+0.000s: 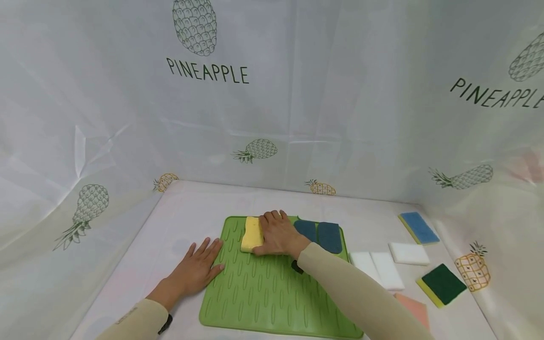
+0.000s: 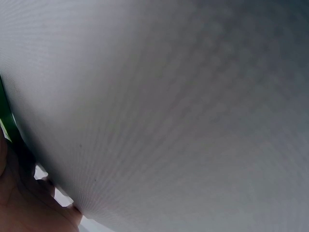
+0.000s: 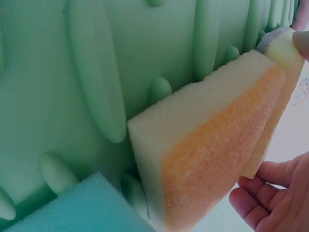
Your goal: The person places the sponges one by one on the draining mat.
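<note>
**Right hand (image 1: 278,234) on the sponge (image 1: 251,237), left hand (image 1: 197,267) apart**

We grip it from the right, its long axis seemingly running away from us, on the far-left part of the mat (image 1: 263,293). Our left lies flat, straight-fingered, at the mat's left edge, farther off.

Pale creased sheeting (image 1: 361,104) with pineapple prints (image 1: 195,28) and green lettering (image 1: 207,71) behind and beside a whitish tabletop (image 1: 369,222)
</note>
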A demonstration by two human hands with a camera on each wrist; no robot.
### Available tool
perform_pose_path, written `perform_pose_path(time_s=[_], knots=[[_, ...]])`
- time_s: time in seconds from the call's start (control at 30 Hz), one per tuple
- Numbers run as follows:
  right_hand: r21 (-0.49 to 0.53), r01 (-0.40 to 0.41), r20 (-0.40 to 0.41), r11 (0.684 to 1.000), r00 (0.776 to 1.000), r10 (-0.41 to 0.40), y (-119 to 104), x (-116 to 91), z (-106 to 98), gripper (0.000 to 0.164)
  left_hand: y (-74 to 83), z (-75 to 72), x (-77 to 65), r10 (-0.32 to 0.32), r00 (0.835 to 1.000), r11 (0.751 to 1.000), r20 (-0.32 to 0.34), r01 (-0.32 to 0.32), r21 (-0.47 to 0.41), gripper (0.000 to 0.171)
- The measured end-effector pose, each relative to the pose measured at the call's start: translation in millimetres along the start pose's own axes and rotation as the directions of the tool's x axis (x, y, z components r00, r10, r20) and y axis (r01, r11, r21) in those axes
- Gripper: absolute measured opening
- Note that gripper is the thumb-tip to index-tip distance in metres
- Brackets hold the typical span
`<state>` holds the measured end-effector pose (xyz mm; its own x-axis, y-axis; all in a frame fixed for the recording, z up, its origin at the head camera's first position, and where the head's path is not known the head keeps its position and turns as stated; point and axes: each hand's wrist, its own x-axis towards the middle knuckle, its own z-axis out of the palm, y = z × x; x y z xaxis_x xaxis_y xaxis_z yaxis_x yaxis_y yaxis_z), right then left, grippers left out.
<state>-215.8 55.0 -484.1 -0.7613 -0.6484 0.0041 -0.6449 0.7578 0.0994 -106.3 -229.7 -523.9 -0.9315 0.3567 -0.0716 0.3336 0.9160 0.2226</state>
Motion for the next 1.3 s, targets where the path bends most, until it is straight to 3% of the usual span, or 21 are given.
perform_pose_path(time_s=[0.33,1.13,1.3], knots=[[0.021,-0.011,0.036,1.000,0.999,0.010,4.0,-1.0,-3.6,0.093,3.7,-5.5,-0.4,-0.002,1.000,1.000,-0.003,0.002,-0.002,0.071],[0.053,-0.010,0.053,0.999,0.999,0.007,6.8,-3.4,-2.9,0.093,-2.2,3.8,2.3,0.002,1.000,1.000,-0.017,-0.001,0.027,0.073],[0.051,-0.017,0.066,0.999,0.998,0.013,6.2,-4.3,-3.8,0.100,-0.6,3.8,1.7,0.002,1.000,1.000,-0.019,-0.001,0.013,0.072]])
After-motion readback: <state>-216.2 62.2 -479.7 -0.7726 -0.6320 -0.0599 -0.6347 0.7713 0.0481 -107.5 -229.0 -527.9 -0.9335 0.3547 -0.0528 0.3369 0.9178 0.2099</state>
